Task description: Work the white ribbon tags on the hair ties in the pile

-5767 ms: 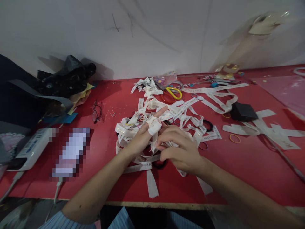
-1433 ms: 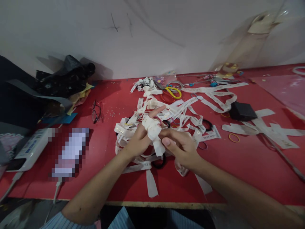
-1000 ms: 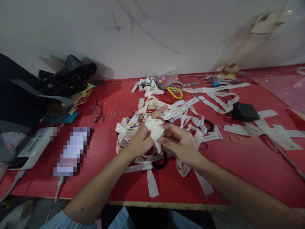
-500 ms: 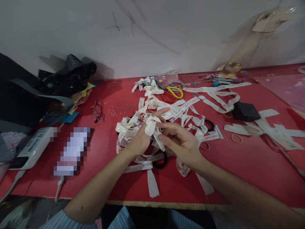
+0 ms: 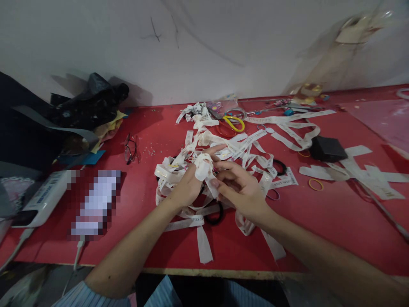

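A white ribbon (image 5: 202,171), bunched into loops, is held between my two hands above the middle of the table. My left hand (image 5: 187,192) is closed round the gathered part from the left, its fingers partly hidden by the ribbon. From the right, my right hand (image 5: 244,189) pinches the ribbon's lower end between thumb and bent fingers. Beneath and around both hands lies a tangle of printed white ribbon strips (image 5: 168,171). A black elastic band (image 5: 215,221) sits just below them, and a ribbon tail (image 5: 204,247) points toward the front edge.
Scissors with a yellow handle (image 5: 234,123) lie behind the pile. At right are a black block (image 5: 327,148), a yellow rubber band (image 5: 315,184) and more ribbon strips (image 5: 372,170). Glasses (image 5: 128,149), a phone (image 5: 97,202) and a white device (image 5: 47,198) lie left on the red table.
The looped ribbon at my left hand looks more bunched, and its lower end has shifted slightly. Both hands stay almost in place; my right hand has moved a little left.
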A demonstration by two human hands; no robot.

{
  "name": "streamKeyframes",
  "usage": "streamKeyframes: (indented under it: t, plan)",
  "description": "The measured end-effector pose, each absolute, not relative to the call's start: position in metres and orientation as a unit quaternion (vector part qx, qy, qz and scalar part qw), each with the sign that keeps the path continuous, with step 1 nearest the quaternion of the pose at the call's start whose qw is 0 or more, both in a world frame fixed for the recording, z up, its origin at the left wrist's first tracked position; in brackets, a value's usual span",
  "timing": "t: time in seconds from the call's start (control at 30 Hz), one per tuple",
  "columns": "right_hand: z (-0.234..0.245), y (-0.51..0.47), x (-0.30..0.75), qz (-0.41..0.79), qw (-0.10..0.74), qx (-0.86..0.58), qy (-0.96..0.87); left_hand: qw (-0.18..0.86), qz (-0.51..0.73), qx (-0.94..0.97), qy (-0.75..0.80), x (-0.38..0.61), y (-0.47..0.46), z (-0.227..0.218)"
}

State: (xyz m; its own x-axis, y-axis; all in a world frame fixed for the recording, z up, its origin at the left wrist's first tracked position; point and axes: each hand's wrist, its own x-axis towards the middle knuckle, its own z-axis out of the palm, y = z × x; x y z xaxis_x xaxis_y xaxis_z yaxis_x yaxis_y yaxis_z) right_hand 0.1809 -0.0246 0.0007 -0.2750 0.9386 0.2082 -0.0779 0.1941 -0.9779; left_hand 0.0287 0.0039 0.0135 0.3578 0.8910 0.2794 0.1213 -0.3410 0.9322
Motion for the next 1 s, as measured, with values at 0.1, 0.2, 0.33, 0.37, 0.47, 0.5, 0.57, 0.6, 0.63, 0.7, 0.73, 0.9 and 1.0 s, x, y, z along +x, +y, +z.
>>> streamKeyframes:
  t: [0.1,0.2,0.33,0.37,0.47,0.5,0.57,0.6,0.63,0.7,0.73,0.9,1.0]
  plan:
    - [0.0,-0.023,0.181,0.508,0.494,-0.352,-0.612,0.442,0.438,0.698,0.353,0.029,0.005,0.014]
    - [0.001,-0.022,0.181,0.457,0.498,-0.352,-0.647,0.454,0.451,0.683,0.352,0.028,0.003,0.012]
    - [0.004,-0.022,0.183,0.388,0.487,-0.349,-0.7,0.479,0.483,0.642,0.355,0.028,0.004,0.007]
    - [0.004,-0.023,0.183,0.382,0.483,-0.348,-0.707,0.488,0.495,0.628,0.35,0.029,0.005,0.005]
    - [0.005,-0.025,0.183,0.38,0.473,-0.342,-0.718,0.53,0.523,0.589,0.315,0.031,0.008,0.003]
    - [0.005,-0.025,0.183,0.38,0.469,-0.34,-0.721,0.543,0.529,0.578,0.302,0.032,0.008,0.004]
    - [0.005,-0.027,0.184,0.382,0.459,-0.338,-0.728,0.561,0.539,0.559,0.287,0.033,0.009,0.006]
    - [0.005,-0.027,0.184,0.382,0.454,-0.338,-0.731,0.566,0.543,0.551,0.285,0.034,0.008,0.008]
    - [0.005,-0.027,0.184,0.381,0.449,-0.339,-0.734,0.569,0.546,0.544,0.286,0.034,0.008,0.01]
    - [0.004,-0.028,0.184,0.381,0.445,-0.336,-0.738,0.577,0.55,0.53,0.289,0.033,0.008,0.012]
    - [0.004,-0.029,0.184,0.384,0.443,-0.331,-0.739,0.58,0.553,0.523,0.289,0.032,0.008,0.012]
    - [0.004,-0.029,0.183,0.377,0.436,-0.301,-0.759,0.592,0.562,0.508,0.277,0.029,0.009,0.009]
    - [0.003,-0.028,0.184,0.347,0.414,-0.274,-0.796,0.602,0.554,0.496,0.29,0.03,0.008,0.006]
